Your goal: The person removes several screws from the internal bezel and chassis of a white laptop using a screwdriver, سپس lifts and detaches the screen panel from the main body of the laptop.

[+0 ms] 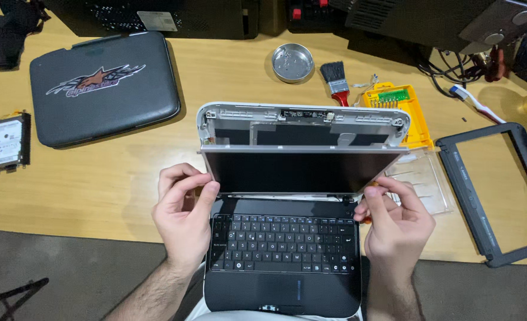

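A small black laptop (284, 261) lies open at the table's front edge, its keyboard (284, 242) toward me. The dark screen panel (299, 171) is tilted forward, away from the white lid shell (302, 119) behind it, whose bare inside shows. My left hand (183, 214) pinches the panel's lower left corner. My right hand (394, 223) grips the panel's lower right corner and also holds something small and orange against it, mostly hidden by the fingers.
A black screen bezel (516, 196) lies at the right. Behind the laptop are a yellow screwdriver-bit case (401, 104), its clear lid (421, 181), a brush (336, 82) and a metal dish (292, 62). At left are a dark hard case (100, 86) and a bare hard drive (6, 142).
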